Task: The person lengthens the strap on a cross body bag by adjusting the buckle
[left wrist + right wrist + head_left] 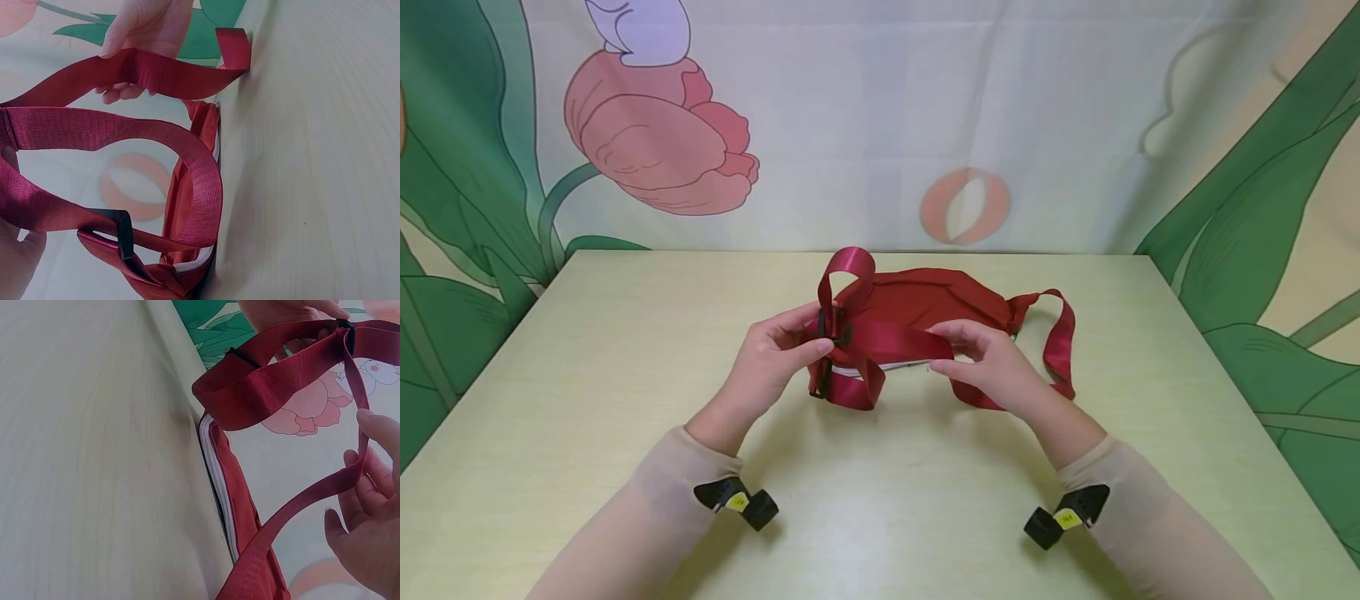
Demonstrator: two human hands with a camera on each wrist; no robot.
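**Red webbing between my two hands**

Pale yellow-green tabletop (880, 517) takes up most of what I see, with a flower-printed cloth backdrop (925, 125) hanging just behind its far edge. Bare surface lies on both sides of my work and in front of my forearms, up to the near edge.

Toward the far middle of the table lies a dark red waist bag (925, 302), a flat pouch with a pale zipper line along its near side. Its woven strap (895, 340) is a brighter, shinier red; it arches up in a loop above the pouch's left end, crosses in front of it, and trails off in another loop on the right, down onto the table.

My left hand (769, 362) pinches the strap at its black plastic buckle (831, 327), thumb and forefinger closed on it, just above the pouch's left end. My right hand (992, 360) holds the strap further along, fingers lightly curled with the webbing between thumb and fingertips. The stretch between my hands runs nearly level, lifted off the table.
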